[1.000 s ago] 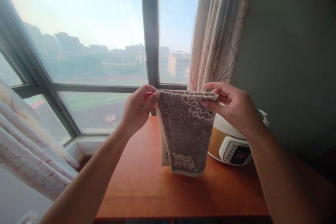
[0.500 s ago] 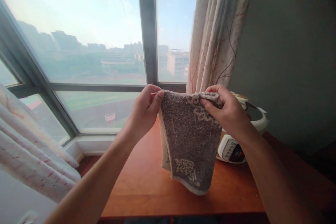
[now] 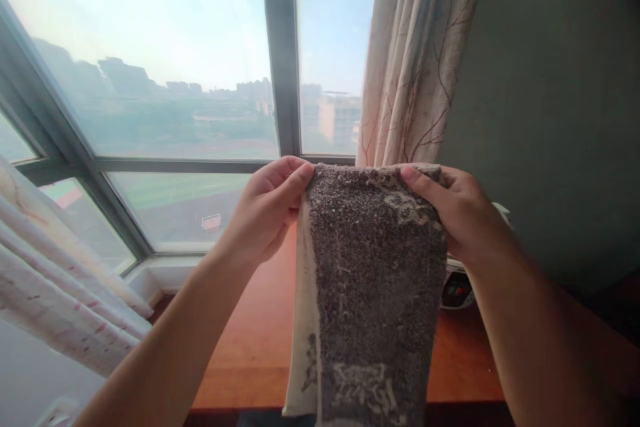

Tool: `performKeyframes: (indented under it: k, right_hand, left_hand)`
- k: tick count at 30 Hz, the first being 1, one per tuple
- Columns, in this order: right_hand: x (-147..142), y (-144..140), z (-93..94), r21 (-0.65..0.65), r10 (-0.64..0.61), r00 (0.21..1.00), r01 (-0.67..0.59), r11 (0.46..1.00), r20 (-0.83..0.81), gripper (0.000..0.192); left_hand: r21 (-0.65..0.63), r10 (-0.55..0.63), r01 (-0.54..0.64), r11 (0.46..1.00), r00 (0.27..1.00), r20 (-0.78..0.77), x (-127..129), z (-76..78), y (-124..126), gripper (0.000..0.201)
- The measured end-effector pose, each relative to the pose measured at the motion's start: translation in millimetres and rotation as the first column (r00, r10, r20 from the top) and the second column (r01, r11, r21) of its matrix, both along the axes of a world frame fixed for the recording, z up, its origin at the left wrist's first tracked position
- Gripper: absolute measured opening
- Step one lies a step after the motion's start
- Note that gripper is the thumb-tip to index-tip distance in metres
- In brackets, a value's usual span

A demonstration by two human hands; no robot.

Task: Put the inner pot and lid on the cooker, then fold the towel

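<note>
A dark grey-brown towel (image 3: 375, 280) with pale patterns hangs folded between my two hands, above the table. Its cream-coloured layer (image 3: 303, 347) shows along the left side. My left hand (image 3: 273, 207) pinches the upper left corner between thumb and fingers. At the upper right, my right hand (image 3: 463, 210) grips the top edge, thumb on the near face and fingers mostly hidden behind the cloth. The towel's lower end runs past the bottom of the view.
Below lies a reddish-brown wooden table (image 3: 240, 353). A white appliance (image 3: 457, 283) with a dark panel stands on it, largely hidden by my right hand and the towel. Windows (image 3: 175, 113) rise behind, with curtains (image 3: 420, 60) at the right and left.
The towel has come nearer and looks larger, its lower end now past the view's bottom. My right hand has shifted right, stretching the top edge wider and covering more of the appliance.
</note>
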State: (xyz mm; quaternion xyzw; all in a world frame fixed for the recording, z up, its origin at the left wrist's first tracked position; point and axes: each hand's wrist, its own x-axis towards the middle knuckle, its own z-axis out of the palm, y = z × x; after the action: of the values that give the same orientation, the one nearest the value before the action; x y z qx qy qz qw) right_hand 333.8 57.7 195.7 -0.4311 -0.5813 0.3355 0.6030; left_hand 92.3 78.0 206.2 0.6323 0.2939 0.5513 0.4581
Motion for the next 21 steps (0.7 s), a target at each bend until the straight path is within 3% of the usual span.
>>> performKeyframes:
  k: [2,4,6,8,11,14,18,21]
  right_hand:
    - [-3,23,-11.7,-0.001,0.015,0.998,-0.015,1.0,0.068,0.032]
    - [-8,46,-33.1,0.014,-0.008,0.974,0.005,1.0,0.227,0.033]
    - [-18,66,-63.4,0.019,-0.083,0.914,0.082,0.996,0.397,0.029]
    - [-29,81,-97.6,-0.048,-0.08,0.828,0.128,0.991,0.556,0.023]
    - [-45,99,-141.2,-0.095,-0.055,0.807,0.136,0.986,0.588,0.017]
    - [-53,117,-161.5,-0.103,-0.06,0.816,0.146,0.984,0.574,0.02]
    - [-50,134,-160.5,-0.077,-0.079,0.837,0.143,0.987,0.541,0.024]
    - [-39,124,-159.2,-0.056,-0.069,0.857,0.114,0.992,0.511,0.025]
  left_hand:
    - [-0.066,-0.001,0.002,0.998,1.0,0.009,-3,-17.5,26,0.031]
    - [-0.137,-0.011,0.009,0.991,1.0,-0.017,-9,-46.5,56,0.036]
    - [-0.175,0.038,-0.053,0.983,0.996,-0.086,-16,-82.7,82,0.04]
    - [-0.212,0.089,-0.134,0.968,0.974,-0.209,-24,-118.8,100,0.042]
    - [-0.172,0.18,-0.256,0.951,0.913,-0.366,-34,-157.7,110,0.038]
    - [-0.119,0.256,-0.332,0.936,0.871,-0.419,-34,-170.9,116,0.032]
    - [-0.127,0.256,-0.323,0.938,0.891,-0.375,-25,-162.1,123,0.03]
    - [-0.108,0.223,-0.274,0.956,0.913,-0.342,-24,-154.1,111,0.032]
